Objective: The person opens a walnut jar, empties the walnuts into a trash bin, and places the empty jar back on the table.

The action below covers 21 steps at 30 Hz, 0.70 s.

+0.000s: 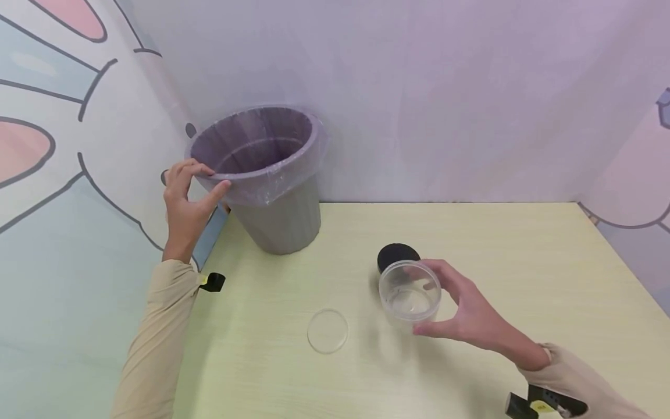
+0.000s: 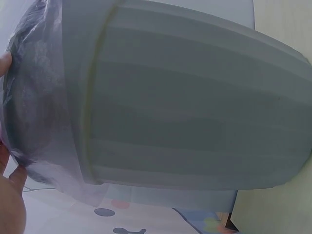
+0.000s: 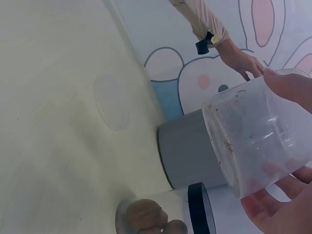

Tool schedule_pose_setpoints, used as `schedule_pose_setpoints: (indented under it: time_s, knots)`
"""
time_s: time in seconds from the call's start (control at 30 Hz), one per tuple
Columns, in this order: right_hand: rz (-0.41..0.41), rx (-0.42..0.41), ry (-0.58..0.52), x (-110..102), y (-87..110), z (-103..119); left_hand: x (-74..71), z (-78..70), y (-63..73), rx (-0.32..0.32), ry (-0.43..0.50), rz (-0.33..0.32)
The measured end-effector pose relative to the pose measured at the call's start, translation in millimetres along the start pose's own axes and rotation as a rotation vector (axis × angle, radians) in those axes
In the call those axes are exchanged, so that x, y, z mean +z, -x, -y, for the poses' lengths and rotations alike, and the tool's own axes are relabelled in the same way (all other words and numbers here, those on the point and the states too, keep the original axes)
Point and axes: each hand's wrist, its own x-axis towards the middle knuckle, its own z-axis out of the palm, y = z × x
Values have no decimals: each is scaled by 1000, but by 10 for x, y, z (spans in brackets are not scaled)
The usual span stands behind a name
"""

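My left hand (image 1: 187,203) grips the near left rim of a grey trash bin (image 1: 282,218) fitted with a clear liner bag (image 1: 267,185). In the left wrist view, fingertips lie on the bagged rim beside the bin's ribbed side (image 2: 195,97). My right hand (image 1: 466,308) holds an open clear plastic jar (image 1: 410,291) above the table, thumb on the near side and fingers on the far side. Brown specks mark that jar's base (image 3: 225,151) in the right wrist view. Flat on the table lies a clear round lid (image 1: 327,331).
Behind the held jar stands another clear jar with a black lid (image 1: 396,255); the right wrist view shows brown, walnut-like pieces (image 3: 146,214) in it. A pale wood-grain table (image 1: 502,244) meets a plain wall at the back and a cartoon-printed wall (image 1: 78,233) at left.
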Motion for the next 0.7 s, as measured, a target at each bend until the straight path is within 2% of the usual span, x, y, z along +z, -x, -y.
schedule_pose_setpoints:
  time_s: [0.27, 0.5, 0.7]
  knots:
    - [21, 6, 60, 102, 57, -135, -2, -5, -6, -6, -5, 9]
    - [59, 30, 43, 204, 110, -318, 2, 0, 7, -4, 4, 3]
    - [91, 13, 13, 309, 139, -478, 3, 11, 2, 4, 13, 3]
